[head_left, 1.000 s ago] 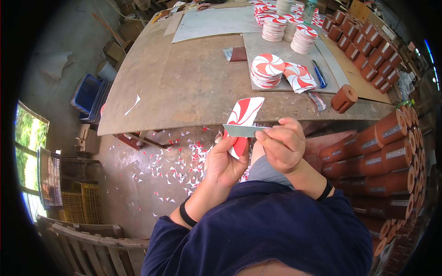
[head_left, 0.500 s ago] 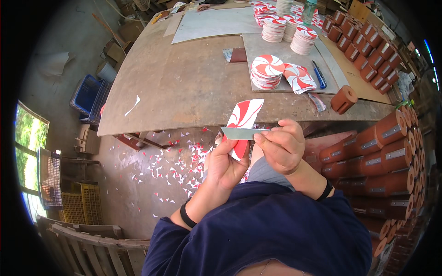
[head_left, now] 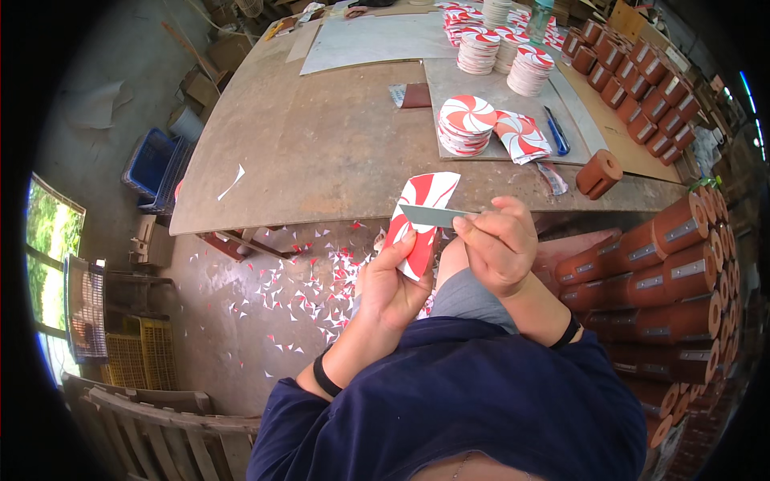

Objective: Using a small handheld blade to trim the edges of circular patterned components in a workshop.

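apparently at a trimming step, with a grey flat blade (head_left: 429,216) set crosswise over a red-and-white swirl card (head_left: 423,243); backed up, as a reading, by small scraps (head_left: 341,280) strewn over the floor below. held up in the air, just short of the near edge of the bench (head_left: 321,144), not resting on it. pinched toward its lower end in the left hand (head_left: 393,293), with thumb on the printed face. likewise gripped at its right end, the blade, between thumb and fingers of the right hand (head_left: 499,248). hard to tell contact from a slight gap between blade and card. to judge from this pose, calls next for a steady left pinch and a controlled stroke along the card's edge, well clear of the left thumb. as for direction: lengthwise, for the card, from low near the left palm to up and slightly right, toward the bench; narrow in outline, perhaps bent or seen aslant. nearly crosswise to that, for the blade, with pointed end to the left and a slight slope down to the right.
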`<state>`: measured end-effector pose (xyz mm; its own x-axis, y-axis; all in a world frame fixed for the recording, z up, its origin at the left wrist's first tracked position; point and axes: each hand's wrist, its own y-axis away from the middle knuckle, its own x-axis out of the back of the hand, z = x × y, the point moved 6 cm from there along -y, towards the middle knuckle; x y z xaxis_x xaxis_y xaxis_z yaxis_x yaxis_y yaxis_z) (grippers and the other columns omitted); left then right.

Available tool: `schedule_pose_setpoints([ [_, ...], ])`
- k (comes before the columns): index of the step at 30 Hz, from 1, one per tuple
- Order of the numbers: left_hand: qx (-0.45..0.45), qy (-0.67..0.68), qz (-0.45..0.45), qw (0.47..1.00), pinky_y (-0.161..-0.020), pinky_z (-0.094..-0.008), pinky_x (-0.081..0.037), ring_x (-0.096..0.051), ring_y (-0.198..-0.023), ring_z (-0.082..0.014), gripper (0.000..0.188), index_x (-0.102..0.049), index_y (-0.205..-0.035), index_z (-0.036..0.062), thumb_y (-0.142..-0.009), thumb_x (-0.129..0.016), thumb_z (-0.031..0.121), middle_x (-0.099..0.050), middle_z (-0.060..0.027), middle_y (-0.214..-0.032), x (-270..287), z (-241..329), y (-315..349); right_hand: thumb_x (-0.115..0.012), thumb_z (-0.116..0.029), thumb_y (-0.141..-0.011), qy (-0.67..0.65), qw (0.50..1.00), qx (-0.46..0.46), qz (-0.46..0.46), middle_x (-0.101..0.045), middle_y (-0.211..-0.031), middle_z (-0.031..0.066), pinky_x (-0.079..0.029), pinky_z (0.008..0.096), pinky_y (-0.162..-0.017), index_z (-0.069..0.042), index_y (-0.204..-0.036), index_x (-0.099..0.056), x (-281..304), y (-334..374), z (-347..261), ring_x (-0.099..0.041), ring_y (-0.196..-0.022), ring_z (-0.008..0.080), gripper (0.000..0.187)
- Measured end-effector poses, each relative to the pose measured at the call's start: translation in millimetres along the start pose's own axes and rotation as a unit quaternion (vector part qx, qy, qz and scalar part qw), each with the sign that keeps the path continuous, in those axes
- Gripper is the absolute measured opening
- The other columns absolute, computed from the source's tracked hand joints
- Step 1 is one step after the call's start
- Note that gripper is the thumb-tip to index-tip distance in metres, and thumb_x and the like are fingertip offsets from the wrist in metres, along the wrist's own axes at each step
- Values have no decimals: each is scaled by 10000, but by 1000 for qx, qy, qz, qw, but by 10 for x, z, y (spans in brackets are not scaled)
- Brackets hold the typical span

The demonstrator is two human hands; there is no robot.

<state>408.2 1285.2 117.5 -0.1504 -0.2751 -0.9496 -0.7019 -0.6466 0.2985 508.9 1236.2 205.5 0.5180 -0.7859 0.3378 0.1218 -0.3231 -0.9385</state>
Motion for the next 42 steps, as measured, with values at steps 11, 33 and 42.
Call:
schedule_pose_setpoints([
  [11, -3, 3, -22, 1000, -704, -277, -521, -562, -842, -206, 269, -425, -1038, -3, -772, -457, -23, -528, -113, -948, 99, 42, -14, -558, -55, -577, -18, 999, 27, 2, -530, -729, -26, -413, 314, -696, -83, -788, -639, 13, 14, -96, -454, -602, 129, 228],
  [33, 19, 20, 5, 1000, -686, -281, -524, -567, -851, -222, 275, -413, -1057, -33, -786, -456, -9, -527, -149, -978, 31, 16, -9, -608, -53, -575, 46, 997, 55, 8, -518, -706, -6, -421, 352, -708, -69, -754, -630, -59, 34, 182, -448, -586, 141, 180],
  [42, -15, -9, -11, 1000, -702, -277, -521, -552, -872, -218, 266, -418, -1041, -23, -779, -465, -10, -516, -131, -983, 74, 64, 1, -641, 22, -557, -32, 999, 3, -21, -524, -736, 4, -419, 399, -773, -85, -752, -625, 28, 2, -43, -472, -620, 158, 223],
])
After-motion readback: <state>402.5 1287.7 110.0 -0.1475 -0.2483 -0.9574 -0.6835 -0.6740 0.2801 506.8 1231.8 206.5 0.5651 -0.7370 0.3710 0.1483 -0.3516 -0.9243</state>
